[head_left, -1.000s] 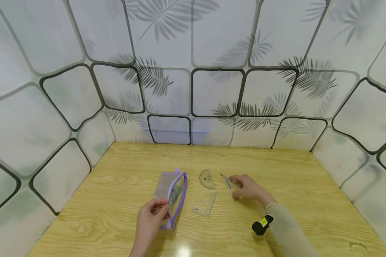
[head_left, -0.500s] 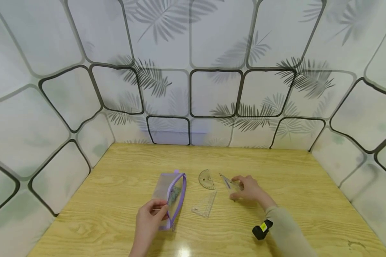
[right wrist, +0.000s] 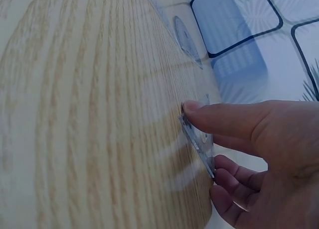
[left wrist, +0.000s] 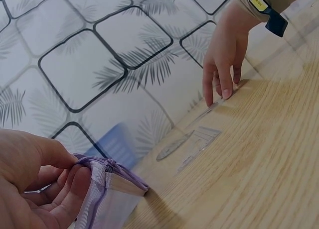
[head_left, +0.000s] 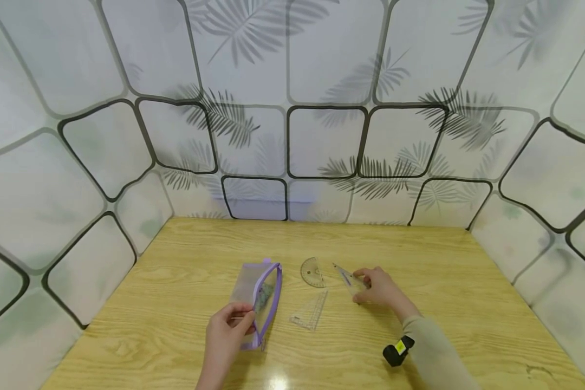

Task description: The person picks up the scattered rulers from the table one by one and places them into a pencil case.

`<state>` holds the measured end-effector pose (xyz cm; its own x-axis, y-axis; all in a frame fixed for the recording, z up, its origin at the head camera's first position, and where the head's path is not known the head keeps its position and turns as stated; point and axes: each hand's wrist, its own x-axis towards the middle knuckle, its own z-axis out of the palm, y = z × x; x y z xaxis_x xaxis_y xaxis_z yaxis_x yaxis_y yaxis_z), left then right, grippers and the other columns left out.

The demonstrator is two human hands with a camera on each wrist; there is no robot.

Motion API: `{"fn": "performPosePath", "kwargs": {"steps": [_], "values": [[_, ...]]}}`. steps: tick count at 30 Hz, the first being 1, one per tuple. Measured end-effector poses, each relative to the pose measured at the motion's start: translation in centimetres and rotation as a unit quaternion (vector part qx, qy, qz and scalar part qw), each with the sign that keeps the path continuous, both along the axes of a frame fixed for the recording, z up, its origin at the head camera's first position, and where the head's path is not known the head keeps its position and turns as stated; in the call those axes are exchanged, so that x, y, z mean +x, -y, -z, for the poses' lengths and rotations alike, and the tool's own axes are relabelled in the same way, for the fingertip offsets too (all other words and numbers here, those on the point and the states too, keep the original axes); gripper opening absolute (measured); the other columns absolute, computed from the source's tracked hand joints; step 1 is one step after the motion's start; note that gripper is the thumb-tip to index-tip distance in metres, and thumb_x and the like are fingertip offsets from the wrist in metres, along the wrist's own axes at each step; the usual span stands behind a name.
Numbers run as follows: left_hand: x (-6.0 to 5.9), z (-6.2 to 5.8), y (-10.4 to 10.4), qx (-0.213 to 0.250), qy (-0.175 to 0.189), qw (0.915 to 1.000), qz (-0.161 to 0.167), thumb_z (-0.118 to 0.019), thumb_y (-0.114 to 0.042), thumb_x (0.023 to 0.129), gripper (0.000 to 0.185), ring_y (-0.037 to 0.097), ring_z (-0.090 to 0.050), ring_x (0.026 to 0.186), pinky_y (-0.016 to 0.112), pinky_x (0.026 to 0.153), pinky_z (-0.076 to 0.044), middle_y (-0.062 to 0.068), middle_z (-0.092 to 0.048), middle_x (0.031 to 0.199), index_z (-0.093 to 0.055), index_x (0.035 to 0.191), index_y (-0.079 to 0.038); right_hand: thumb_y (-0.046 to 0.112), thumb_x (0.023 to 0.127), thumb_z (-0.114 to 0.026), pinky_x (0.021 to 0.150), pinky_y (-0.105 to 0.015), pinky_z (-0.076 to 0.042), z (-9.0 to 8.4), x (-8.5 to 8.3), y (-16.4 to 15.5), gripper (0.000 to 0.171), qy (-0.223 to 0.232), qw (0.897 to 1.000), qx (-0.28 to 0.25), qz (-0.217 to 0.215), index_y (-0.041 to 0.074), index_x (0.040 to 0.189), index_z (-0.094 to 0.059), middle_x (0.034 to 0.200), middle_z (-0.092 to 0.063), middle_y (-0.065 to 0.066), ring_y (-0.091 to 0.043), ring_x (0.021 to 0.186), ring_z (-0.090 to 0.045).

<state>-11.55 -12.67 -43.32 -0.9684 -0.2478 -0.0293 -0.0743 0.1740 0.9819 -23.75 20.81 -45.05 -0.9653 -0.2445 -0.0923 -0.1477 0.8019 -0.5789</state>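
Note:
My left hand (head_left: 226,330) pinches the near side of the open zip rim of a see-through pencil pouch (head_left: 247,279) with purple trim. Inside the pouch lies something grey-green (head_left: 264,296). To the right, my right hand (head_left: 379,290) holds a clear set square (head_left: 345,277) low at the table, thumb at one edge and fingers at another; in the right wrist view this set square (right wrist: 198,142) lies slightly tilted between them. Between the hands are a second clear set square (head_left: 312,311) and, behind it, a clear protractor (head_left: 312,272).
The wood-grain table (head_left: 185,271) is bounded at the back and sides by patterned fabric walls (head_left: 329,141). A black device with a yellow label (head_left: 398,349) is worn on the right wrist.
The right hand has shifted very slightly at the set square. The left hand and pouch stay as they were.

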Motion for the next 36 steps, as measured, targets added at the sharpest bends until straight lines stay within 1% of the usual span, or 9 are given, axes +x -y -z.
{"fn": "performPosePath", "kwargs": {"steps": [8, 13, 17, 20, 22, 25, 27, 32, 36], "values": [[0.0, -0.1, -0.1, -0.003, 0.002, 1.0000, -0.004, -0.067, 0.001, 0.089, 0.018, 0.014, -0.070, 0.073, 0.019, 0.063, -0.062, 0.016, -0.071, 0.090, -0.068, 0.104, 0.011, 0.016, 0.076, -0.085, 0.080, -0.044, -0.048, 0.1, -0.1, 0.0, 0.061, 0.011, 1.000, -0.004, 0.008, 0.003, 0.129, -0.058, 0.107, -0.056, -0.018, -0.027, 0.093, -0.048], [0.0, 0.0, 0.0, -0.004, 0.001, 1.0000, 0.000, -0.068, 0.000, 0.089, 0.019, 0.010, -0.069, 0.071, 0.019, 0.063, -0.062, 0.017, -0.071, 0.091, -0.068, 0.105, 0.011, 0.017, 0.073, -0.087, 0.073, -0.037, -0.045, 0.2, -0.5, 0.0, 0.059, 0.013, 1.000, -0.008, 0.007, 0.003, 0.124, -0.059, 0.100, -0.056, -0.014, -0.024, 0.087, -0.047], [-0.1, 0.2, 0.0, -0.004, 0.002, 1.0000, 0.003, -0.068, -0.001, 0.089, 0.021, 0.010, -0.069, 0.071, 0.020, 0.063, -0.062, 0.017, -0.072, 0.092, -0.067, 0.106, 0.011, 0.016, 0.072, -0.088, 0.070, -0.032, -0.041, 0.2, -0.9, 0.0, 0.058, 0.022, 1.000, -0.011, 0.010, 0.002, 0.120, -0.059, 0.096, -0.054, -0.012, -0.023, 0.083, -0.045], [-0.1, 0.2, 0.0, -0.007, 0.004, 1.0000, 0.002, -0.068, -0.001, 0.089, 0.019, 0.010, -0.068, 0.071, 0.020, 0.063, -0.062, 0.016, -0.071, 0.091, -0.068, 0.105, 0.010, 0.016, 0.071, -0.088, 0.071, -0.032, -0.042, 0.2, -1.1, 0.1, 0.056, 0.024, 1.000, -0.010, 0.012, 0.002, 0.117, -0.059, 0.096, -0.054, -0.013, -0.023, 0.083, -0.046], [-0.1, 0.1, -0.1, -0.008, 0.005, 1.0000, 0.000, -0.068, 0.000, 0.089, 0.018, 0.010, -0.068, 0.071, 0.019, 0.063, -0.062, 0.015, -0.071, 0.090, -0.068, 0.104, 0.010, 0.017, 0.071, -0.089, 0.073, -0.034, -0.046, 0.2, -1.1, 0.1, 0.056, 0.023, 1.000, -0.008, 0.013, 0.002, 0.116, -0.059, 0.098, -0.056, -0.013, -0.022, 0.085, -0.049], [-0.1, 0.0, -0.1, -0.008, 0.005, 1.0000, -0.002, -0.067, 0.000, 0.088, 0.018, 0.011, -0.069, 0.072, 0.019, 0.063, -0.062, 0.016, -0.071, 0.091, -0.068, 0.104, 0.009, 0.019, 0.071, -0.089, 0.077, -0.039, -0.049, 0.2, -1.2, 0.1, 0.056, 0.022, 1.000, -0.006, 0.015, 0.002, 0.115, -0.059, 0.100, -0.058, -0.013, -0.023, 0.087, -0.051], [0.0, -0.1, -0.1, -0.008, 0.001, 1.0000, 0.001, -0.067, 0.000, 0.089, 0.018, 0.012, -0.069, 0.072, 0.019, 0.063, -0.062, 0.018, -0.071, 0.091, -0.068, 0.104, 0.010, 0.020, 0.071, -0.089, 0.077, -0.039, -0.050, 0.2, -1.2, 0.1, 0.056, 0.020, 1.000, -0.004, 0.012, 0.002, 0.115, -0.059, 0.100, -0.059, -0.013, -0.022, 0.086, -0.052], [0.0, -0.1, -0.1, -0.009, -0.001, 1.0000, 0.003, -0.067, 0.000, 0.089, 0.019, 0.012, -0.069, 0.072, 0.020, 0.063, -0.062, 0.019, -0.071, 0.092, -0.068, 0.104, 0.011, 0.020, 0.073, -0.088, 0.068, -0.031, -0.042, 0.0, -1.2, 0.1, 0.053, 0.033, 0.999, -0.009, 0.012, 0.003, 0.114, -0.059, 0.093, -0.055, -0.009, -0.020, 0.081, -0.048], [-0.1, 0.0, -0.1, -0.010, 0.006, 0.9999, 0.000, -0.067, 0.000, 0.089, 0.018, 0.013, -0.070, 0.073, 0.019, 0.063, -0.062, 0.017, -0.071, 0.091, -0.068, 0.104, 0.010, 0.020, 0.076, -0.085, 0.065, -0.030, -0.037, -0.2, -1.3, 0.0, 0.046, 0.048, 0.999, -0.019, 0.013, 0.005, 0.112, -0.060, 0.089, -0.053, -0.007, -0.020, 0.078, -0.046]]}}
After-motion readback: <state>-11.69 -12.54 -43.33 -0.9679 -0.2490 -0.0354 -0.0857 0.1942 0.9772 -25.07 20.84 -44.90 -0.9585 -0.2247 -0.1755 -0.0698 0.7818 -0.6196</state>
